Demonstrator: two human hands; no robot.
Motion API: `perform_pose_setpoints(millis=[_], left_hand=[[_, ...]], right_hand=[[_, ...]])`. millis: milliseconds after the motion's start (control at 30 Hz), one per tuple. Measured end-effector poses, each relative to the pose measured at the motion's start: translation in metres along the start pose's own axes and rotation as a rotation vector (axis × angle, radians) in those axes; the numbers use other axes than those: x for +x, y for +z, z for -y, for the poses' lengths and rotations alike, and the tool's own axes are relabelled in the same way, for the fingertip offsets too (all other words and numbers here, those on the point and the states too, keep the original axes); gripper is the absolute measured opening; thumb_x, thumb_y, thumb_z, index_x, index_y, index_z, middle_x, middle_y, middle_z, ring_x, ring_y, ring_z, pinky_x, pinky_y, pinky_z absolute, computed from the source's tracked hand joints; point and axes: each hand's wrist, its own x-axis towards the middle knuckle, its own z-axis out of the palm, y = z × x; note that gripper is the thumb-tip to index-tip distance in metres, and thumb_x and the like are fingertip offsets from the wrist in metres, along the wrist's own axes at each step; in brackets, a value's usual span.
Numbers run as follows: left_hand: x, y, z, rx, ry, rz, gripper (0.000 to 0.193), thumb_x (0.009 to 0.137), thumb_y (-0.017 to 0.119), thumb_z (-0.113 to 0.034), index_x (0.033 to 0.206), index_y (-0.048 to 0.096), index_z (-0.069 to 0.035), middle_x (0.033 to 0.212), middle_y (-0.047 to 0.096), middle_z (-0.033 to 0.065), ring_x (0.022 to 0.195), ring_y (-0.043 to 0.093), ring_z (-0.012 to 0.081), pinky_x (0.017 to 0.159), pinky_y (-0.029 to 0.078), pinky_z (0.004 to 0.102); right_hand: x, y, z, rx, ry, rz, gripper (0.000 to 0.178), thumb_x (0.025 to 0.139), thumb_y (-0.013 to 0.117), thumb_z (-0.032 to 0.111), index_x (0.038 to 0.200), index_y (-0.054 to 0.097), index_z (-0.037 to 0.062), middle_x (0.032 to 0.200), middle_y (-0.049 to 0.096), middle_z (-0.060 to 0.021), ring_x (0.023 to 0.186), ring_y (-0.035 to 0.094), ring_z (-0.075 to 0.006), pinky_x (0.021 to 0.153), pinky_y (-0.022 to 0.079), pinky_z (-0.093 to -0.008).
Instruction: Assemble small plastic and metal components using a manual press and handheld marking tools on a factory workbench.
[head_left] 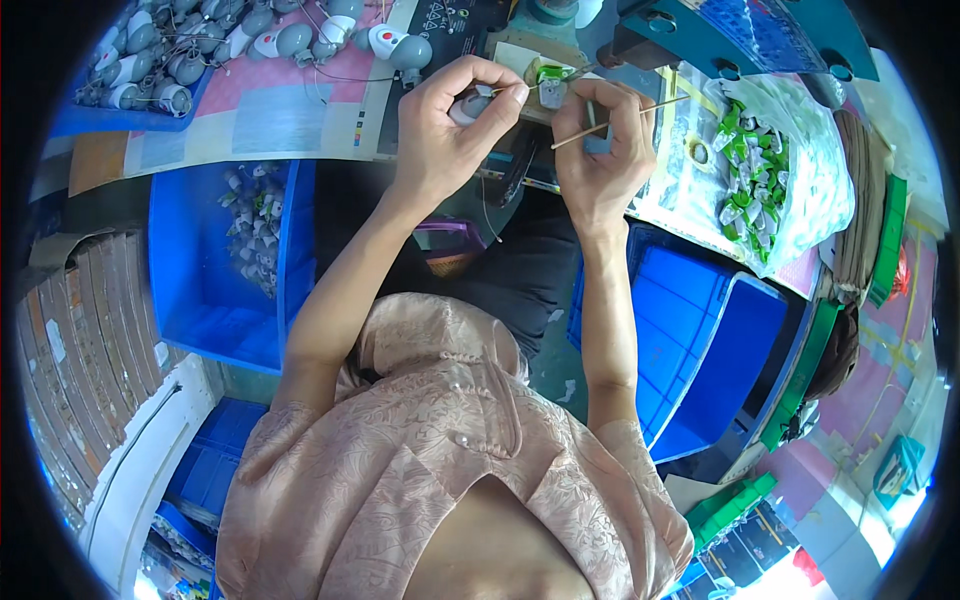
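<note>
My left hand is closed in a pinch at the front of the bench, its thumb and forefinger on a thin wire. Under these fingers a grey-and-white rounded part is partly hidden. My right hand is closed around a thin wooden stick, which slants up to the right. Between the two hands sits a small green-and-clear plastic part, close to the right fingertips. Whether the right fingers touch it I cannot tell. A loose wire hangs below the left hand.
Grey-and-white bulb-shaped units with wires lie at the back left. A teal machine overhangs the back right. A clear bag holds several green-and-clear parts. Blue bins stand below the bench on both sides.
</note>
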Motion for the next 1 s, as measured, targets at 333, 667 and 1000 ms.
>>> perform_pose_setpoints(millis=[333,667,1000], left_hand=[[0.000,0.000,-0.007,-0.019,-0.080,-0.009,0.011,0.093,0.076,-0.011,0.096,0.070,-0.001,0.085,0.071,0.0005,0.077,0.061,0.0040,0.071,0.051,0.0224],[-0.002,0.000,-0.006,-0.001,-0.048,-0.025,0.012,0.094,0.076,-0.012,0.097,0.071,-0.001,0.086,0.072,0.0008,0.078,0.062,0.0043,0.072,0.052,0.0227],[-0.001,0.000,-0.010,-0.030,-0.070,-0.016,0.013,0.095,0.075,-0.013,0.098,0.071,-0.002,0.083,0.070,-0.0012,0.074,0.062,0.0032,0.067,0.050,0.0209]], right_hand=[[-0.008,0.002,0.001,0.019,-0.016,0.019,0.024,0.078,0.081,-0.001,0.096,0.068,0.0070,0.098,0.070,-0.0078,0.092,0.062,-0.0294,0.082,0.048,-0.0401],[-0.011,0.004,0.001,0.048,0.028,0.016,0.022,0.077,0.082,0.000,0.093,0.068,0.0076,0.099,0.069,-0.0072,0.090,0.060,-0.0286,0.081,0.046,-0.0394],[-0.011,0.005,-0.003,0.037,0.005,-0.001,0.022,0.078,0.082,0.001,0.093,0.068,0.0073,0.101,0.069,-0.0075,0.092,0.060,-0.0285,0.081,0.046,-0.0394]])
